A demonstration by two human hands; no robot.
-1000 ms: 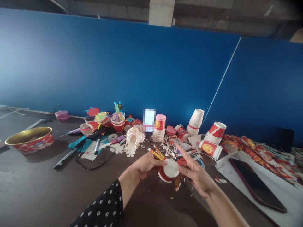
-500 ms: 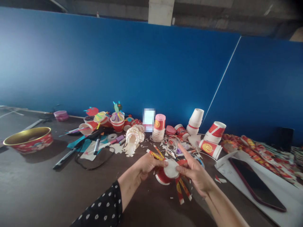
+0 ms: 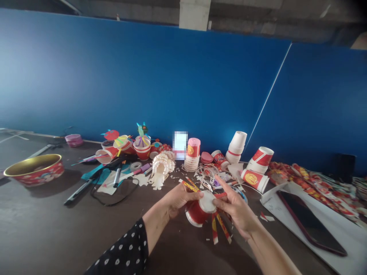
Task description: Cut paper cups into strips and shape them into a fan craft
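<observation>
Blue panels (image 3: 143, 76) run behind the dark brown worktop (image 3: 86, 236), and a concrete pillar (image 3: 195, 13) rises above them. At the far left of the worktop sits a red tin bowl (image 3: 34, 170) with a gold inside, and a pink tub (image 3: 73, 140) lies beyond it. Next come a black marker (image 3: 78, 192), then decorated paper cups (image 3: 142, 149) and a frilled cut cup (image 3: 162, 168). Your left hand (image 3: 180, 200), in a black dotted sleeve (image 3: 120, 252), and your right hand (image 3: 235, 210) both grip a red paper cup (image 3: 195, 212) above the worktop. Its white base sits between your hands, and cut strips (image 3: 219, 229) hang from it. Paper scraps (image 3: 205, 177) litter the surface behind. Further right stand stacked white cups (image 3: 236, 147), and a phone (image 3: 311, 223) lies on a white board (image 3: 272, 200) beside a red patterned cloth (image 3: 304, 179).
</observation>
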